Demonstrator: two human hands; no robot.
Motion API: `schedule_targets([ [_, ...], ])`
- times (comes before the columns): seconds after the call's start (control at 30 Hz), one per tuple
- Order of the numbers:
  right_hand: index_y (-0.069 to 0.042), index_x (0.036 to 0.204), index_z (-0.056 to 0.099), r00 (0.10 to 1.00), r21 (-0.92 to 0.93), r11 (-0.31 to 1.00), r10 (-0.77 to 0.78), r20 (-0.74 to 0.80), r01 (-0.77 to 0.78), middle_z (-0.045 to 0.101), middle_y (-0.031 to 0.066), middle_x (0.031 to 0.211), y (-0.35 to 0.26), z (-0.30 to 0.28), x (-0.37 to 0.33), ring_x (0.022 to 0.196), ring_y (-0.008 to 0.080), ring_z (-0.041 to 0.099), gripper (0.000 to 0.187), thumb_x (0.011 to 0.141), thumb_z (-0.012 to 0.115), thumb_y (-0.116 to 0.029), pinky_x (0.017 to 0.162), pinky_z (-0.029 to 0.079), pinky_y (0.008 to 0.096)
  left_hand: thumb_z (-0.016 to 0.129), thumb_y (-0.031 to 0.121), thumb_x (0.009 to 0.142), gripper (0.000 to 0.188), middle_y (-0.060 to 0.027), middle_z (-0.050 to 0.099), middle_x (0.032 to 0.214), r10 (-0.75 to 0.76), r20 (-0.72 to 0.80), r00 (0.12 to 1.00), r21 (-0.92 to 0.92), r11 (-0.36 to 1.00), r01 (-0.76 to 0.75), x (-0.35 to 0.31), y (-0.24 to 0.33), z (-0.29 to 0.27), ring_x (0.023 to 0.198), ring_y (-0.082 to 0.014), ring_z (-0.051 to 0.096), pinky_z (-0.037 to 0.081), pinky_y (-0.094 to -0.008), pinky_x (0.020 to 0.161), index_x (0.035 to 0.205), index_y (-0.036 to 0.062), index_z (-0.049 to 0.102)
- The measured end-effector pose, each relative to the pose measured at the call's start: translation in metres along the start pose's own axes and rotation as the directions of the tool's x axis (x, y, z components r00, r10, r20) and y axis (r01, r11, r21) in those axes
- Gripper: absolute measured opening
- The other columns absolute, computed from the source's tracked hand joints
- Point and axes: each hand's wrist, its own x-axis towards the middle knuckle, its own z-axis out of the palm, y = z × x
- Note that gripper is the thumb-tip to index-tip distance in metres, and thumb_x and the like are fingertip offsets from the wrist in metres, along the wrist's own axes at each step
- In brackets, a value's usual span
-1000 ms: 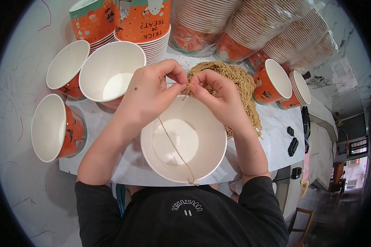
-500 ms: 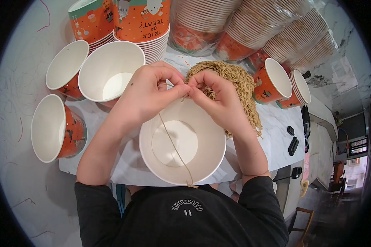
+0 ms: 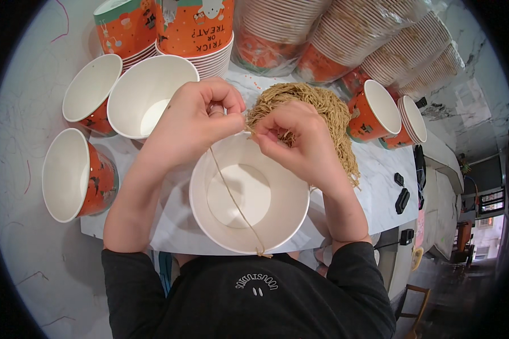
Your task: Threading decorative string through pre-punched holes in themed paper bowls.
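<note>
Fingers of the left hand (image 3: 195, 120) and right hand (image 3: 300, 138) pinch a cord (image 3: 232, 197) that slants across the cup (image 3: 288, 195) to its near rim, and a loosened pinch could drop it inside, short of the yarn (image 3: 335, 125) beyond.

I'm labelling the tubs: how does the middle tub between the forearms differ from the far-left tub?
A tan string crosses the middle tub; none crosses the far-left tub.
The middle tub shows mainly its white inside, while the far-left tub also shows its orange printed side.
The middle tub looks larger here than the far-left tub.
Both have white insides and round rims.
</note>
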Motion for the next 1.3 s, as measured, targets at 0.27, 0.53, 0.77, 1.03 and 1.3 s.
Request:
schedule_targets([
  [0.27, -0.008, 0.09, 0.071, 0.993, 0.251, 0.967, 0.063, -0.096, -0.037, 0.064, 0.0032, 0.078, -0.009, 0.006, 0.001, 0.079, 0.024, 0.06, 0.014, 0.081, 0.079, -0.013, 0.091, 0.042, 0.0398, 0.058, -0.002, 0.094, 0.021, -0.0119, 0.058, 0.127, -0.033, 0.043, 0.999, -0.289, 0.956, 0.044, -0.016, 0.039, 0.014, 0.073, -0.0046, 0.059, 0.047, -0.0188, 0.065, 0.115, -0.001, 0.053],
  [0.53, -0.01, 0.088, 0.072, 0.949, -0.055, 0.956, -0.293, -0.115, 0.288, 0.063, 0.0024, 0.083, -0.007, 0.009, 0.0, 0.083, 0.0257, 0.06, 0.013, 0.078, 0.079, -0.013, 0.093, 0.044, 0.0421, 0.055, -0.007, 0.091, 0.027, -0.029, 0.05, 0.138, 0.21, -0.03, 0.977, -0.419, 0.885, -0.203, -0.031, 0.052, 0.02, 0.067, -0.0166, 0.072, 0.046, -0.0184, 0.044, 0.113, 0.0009, 0.042],
  [0.77, -0.001, 0.099, 0.071, 0.984, -0.106, 0.99, 0.107, 0.143, -0.092, 0.069, 0.0134, 0.092, -0.005, 0.002, -0.007, 0.085, 0.0334, 0.067, 0.022, 0.087, 0.074, -0.019, 0.073, 0.053, 0.0369, 0.049, -0.009, 0.083, 0.025, -0.0355, 0.044, 0.139, 0.286, -0.28, 0.917, -0.527, 0.753, -0.395, -0.045, 0.078, -0.005, 0.05, -0.0125, 0.061, 0.034, -0.0155, 0.03, 0.101, 0.0037, 0.037],
  [1.03, -0.005, 0.14, 0.058, 0.834, 0.293, 0.824, 0.337, 0.436, -0.486, 0.071, 0.0103, 0.106, 0.024, -0.026, 0.0, 0.09, 0.0144, 0.065, 0.043, 0.103, 0.057, -0.026, 0.084, 0.053, 0.0325, 0.048, -0.003, 0.082, 0.02, -0.0402, 0.05, 0.135, 0.193, -0.337, 0.922, -0.334, 0.891, -0.309, -0.061, 0.097, -0.004, 0.039, -0.0102, 0.058, 0.038, -0.013, 0.032, 0.1, -0.0035, 0.042],
  [1.3, -0.007, 0.154, 0.045, 0.975, 0.249, 0.969, 0.055, -0.214, 0.0, 0.061, 0.0067, 0.141, 0.027, -0.046, -0.001, 0.107, 0.0075, 0.059, 0.053, 0.102, 0.053, 0.001, 0.094, 0.047, 0.023, 0.064, 0.007, 0.096, 0.046, -0.0137, 0.051, 0.141, -0.001, -0.136, 0.991, -0.003, 1.0, 0.0, -0.049, 0.072, -0.032, 0.065, -0.0028, 0.062, 0.046, -0.0159, 0.048, 0.138, 0.0016, 0.047],
])
